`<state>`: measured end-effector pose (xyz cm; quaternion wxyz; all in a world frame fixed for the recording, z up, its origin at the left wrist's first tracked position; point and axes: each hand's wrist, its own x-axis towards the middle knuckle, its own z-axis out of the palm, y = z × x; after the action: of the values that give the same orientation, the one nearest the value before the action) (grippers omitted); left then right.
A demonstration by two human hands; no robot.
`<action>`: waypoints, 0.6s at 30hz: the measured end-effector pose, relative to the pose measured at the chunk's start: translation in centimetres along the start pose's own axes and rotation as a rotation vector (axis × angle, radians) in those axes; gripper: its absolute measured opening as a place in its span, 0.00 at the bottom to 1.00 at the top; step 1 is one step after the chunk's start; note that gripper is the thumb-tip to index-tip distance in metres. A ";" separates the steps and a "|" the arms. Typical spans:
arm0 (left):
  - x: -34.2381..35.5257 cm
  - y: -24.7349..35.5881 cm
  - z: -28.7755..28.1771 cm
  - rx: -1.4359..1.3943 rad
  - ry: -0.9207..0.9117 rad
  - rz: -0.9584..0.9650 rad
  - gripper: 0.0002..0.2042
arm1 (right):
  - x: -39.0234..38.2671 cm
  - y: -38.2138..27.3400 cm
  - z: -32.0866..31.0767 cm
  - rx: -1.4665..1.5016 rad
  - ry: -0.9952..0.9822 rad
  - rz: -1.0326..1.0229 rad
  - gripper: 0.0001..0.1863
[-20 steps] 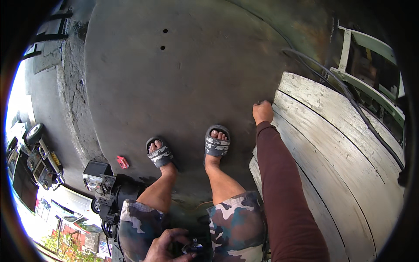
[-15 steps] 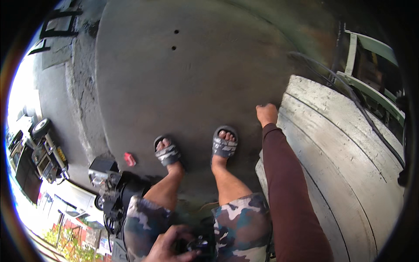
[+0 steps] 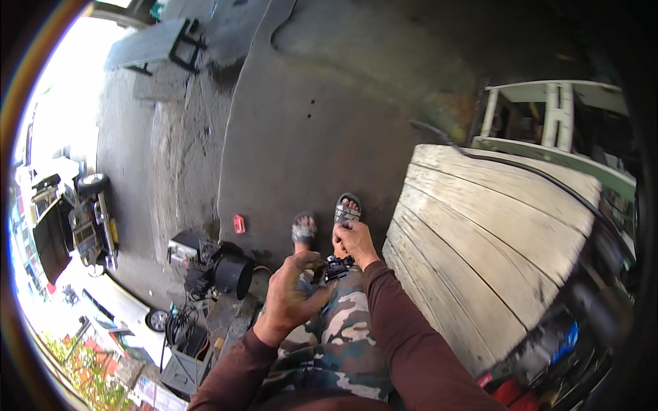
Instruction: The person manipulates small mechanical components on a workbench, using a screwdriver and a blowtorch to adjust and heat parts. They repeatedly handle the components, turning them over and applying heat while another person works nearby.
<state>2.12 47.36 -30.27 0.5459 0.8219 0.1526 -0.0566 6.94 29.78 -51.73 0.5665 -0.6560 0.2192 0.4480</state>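
Note:
In front of my lap, my left hand [image 3: 290, 296] is curled with thumb and fingers around a small black mechanical part [image 3: 336, 268] that has short metallic-looking pieces. My right hand [image 3: 356, 242] hovers just past that part, its fingers pinched together. Whatever sits between those fingertips, if anything, is too small to make out. Below both hands are my camouflage shorts [image 3: 345, 312]. My sandaled feet [image 3: 347, 207] rest on the concrete floor beyond.
To my right stands a pale wooden plank table [image 3: 480, 240], with a black hose [image 3: 510, 162] along its far edge. A red crumpled item [image 3: 239, 224] lies on the floor at left, near dark machinery [image 3: 232, 272]. Farther left are a bench [image 3: 152, 46] and parked vehicles [image 3: 123, 305].
My right hand has come back from beside the table to the black part. My left hand has risen from between my legs with that part. The view has shifted too.

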 end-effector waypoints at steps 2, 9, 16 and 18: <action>-0.9 4.6 -1.2 0.022 -0.029 0.150 0.29 | -5.3 -3.1 -1.1 0.074 -0.009 -0.038 0.07; -6.2 15.9 -4.0 0.103 -0.067 0.682 0.28 | -27.8 -11.1 -5.3 -0.003 0.244 -0.490 0.02; -13.3 22.9 -4.2 0.063 -0.109 0.987 0.31 | -51.4 -10.7 -6.8 -0.055 0.442 -0.764 0.05; -14.7 24.1 -3.2 0.084 -0.140 1.059 0.32 | -55.3 -9.5 -7.1 -0.052 0.485 -0.801 0.06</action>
<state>-4.46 38.86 -3.97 0.4751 0.8019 -0.3220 0.1657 -10.87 13.42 -0.59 0.6106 -0.7887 0.0633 0.0332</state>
